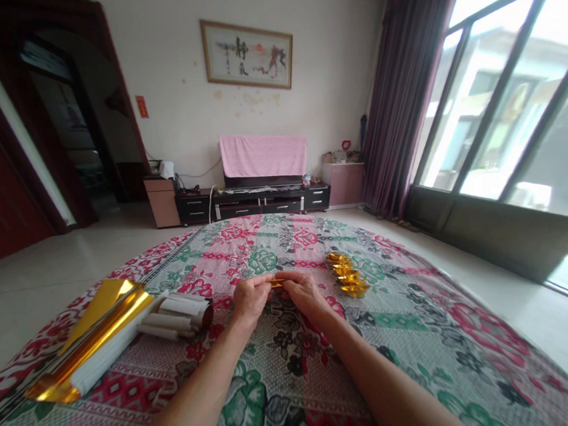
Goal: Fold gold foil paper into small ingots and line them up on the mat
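Note:
Both hands meet near the middle of the patterned cloth. My left hand pinches the left end of a small gold paper piece, and my right hand grips its right end. Most of the piece is hidden by the fingers. To the right of my right hand lies a row of several folded gold paper shapes. At the left are gold foil sheets, partly curled, over a white stack. Several pale rolls lie against them, nearer to my left hand.
The round table's cloth reaches toward me under both forearms. Beyond its far edge stand a low black cabinet and a pink cloth over a dark object. A curtain and windows are at the right, a doorway at the left.

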`<state>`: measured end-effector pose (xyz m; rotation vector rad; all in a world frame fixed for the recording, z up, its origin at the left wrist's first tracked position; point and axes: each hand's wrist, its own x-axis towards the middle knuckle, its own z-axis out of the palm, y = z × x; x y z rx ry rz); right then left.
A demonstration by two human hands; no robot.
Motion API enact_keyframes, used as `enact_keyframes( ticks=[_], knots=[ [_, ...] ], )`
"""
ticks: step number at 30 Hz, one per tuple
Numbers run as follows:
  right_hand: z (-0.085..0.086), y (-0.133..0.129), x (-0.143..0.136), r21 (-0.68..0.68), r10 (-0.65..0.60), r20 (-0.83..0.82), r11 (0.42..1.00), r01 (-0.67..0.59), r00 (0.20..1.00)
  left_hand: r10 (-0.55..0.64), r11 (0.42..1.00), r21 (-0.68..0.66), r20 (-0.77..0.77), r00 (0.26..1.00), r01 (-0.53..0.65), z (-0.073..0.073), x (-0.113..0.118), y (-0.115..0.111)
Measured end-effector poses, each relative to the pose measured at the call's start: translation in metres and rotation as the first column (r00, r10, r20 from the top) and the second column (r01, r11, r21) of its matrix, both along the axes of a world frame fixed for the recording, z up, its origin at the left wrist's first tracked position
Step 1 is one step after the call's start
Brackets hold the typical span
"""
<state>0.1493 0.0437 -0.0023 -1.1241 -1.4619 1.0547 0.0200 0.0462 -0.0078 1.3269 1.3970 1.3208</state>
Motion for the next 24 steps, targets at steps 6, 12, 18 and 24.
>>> enact_keyframes(
  ticks=[6, 12, 18, 24],
  knots=[
    [0.0025, -0.0019, -0.0011, -0.003, -0.031, 0.013, 1.000, 0.031, 0.999, 0.026, 1.000, -0.008, -0.036, 0.999, -0.026, -0.0036, -0.0003, 0.0025],
    [0.0055, -0.0040, -0.0013, -0.045, -0.041, -0.024, 0.998, 0.040, 0.999, 0.041, 0.999, -0.023, -0.040, 0.998, -0.042, -0.0047, -0.0002, 0.0030],
    [0.0072, -0.0044, -0.0016, -0.062, -0.051, -0.006, 0.997, 0.051, 0.999, 0.050, 0.998, -0.035, -0.048, 0.998, -0.052, -0.0019, 0.0003, 0.0015],
    [0.0054, -0.0040, -0.0023, -0.041, -0.038, -0.004, 0.998, 0.038, 0.999, 0.057, 0.997, -0.041, -0.069, 0.996, -0.060, -0.0045, -0.0007, 0.0027]
  ],
)
